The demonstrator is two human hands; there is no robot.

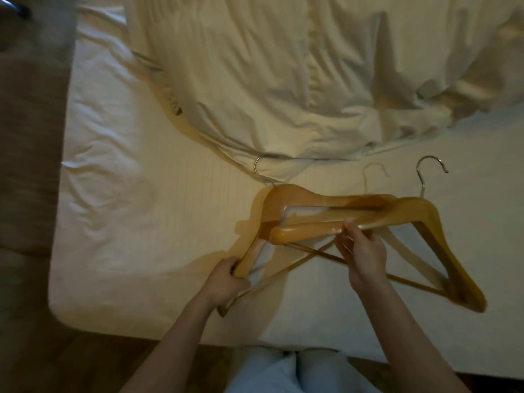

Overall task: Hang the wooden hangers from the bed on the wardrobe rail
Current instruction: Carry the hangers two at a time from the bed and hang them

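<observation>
Several orange-brown wooden hangers lie overlapped on the white bed sheet [147,211], near its front edge. One hanger [292,198] has its metal hook up at the left, by the duvet. My left hand [228,279] grips the lower left arm of this hanger. Another hanger [419,215], with a silver hook at the upper right, lies across it. My right hand [361,252] pinches that hanger's left arm near the middle. A third, blurred hanger shows faintly between them. The wardrobe rail is out of view.
A rumpled cream duvet [297,75] covers the far half of the bed. A dark wooden floor [71,361] runs along the left and front of the mattress. My legs in light trousers [295,373] stand against the bed's front edge.
</observation>
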